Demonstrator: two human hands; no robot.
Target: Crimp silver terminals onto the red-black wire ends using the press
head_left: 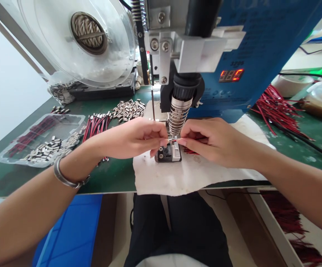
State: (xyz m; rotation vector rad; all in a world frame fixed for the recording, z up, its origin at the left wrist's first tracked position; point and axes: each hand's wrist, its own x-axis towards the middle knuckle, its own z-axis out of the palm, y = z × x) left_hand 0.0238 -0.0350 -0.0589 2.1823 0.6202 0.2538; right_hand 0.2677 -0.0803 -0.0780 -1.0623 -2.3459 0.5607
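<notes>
My left hand (134,138) and my right hand (211,139) meet in front of a blue machine (261,48), fingertips pinched together. Between them they hold a small piece with thin red wire (173,141), just under the machine's ribbed metal nozzle (179,113). Right below the pinch sits a small dark fixture block (168,154) on a white cloth (183,174). More red wire shows under my right palm. A silver bracelet (66,178) circles my left wrist.
On the green bench (113,174) lie piles of small metal pieces (129,110), a bundle of red and black wires (96,124), and a clear tray (42,139) with more parts. A clear reel (80,40) stands behind. Loose red wires (274,107) lie right, near bowls.
</notes>
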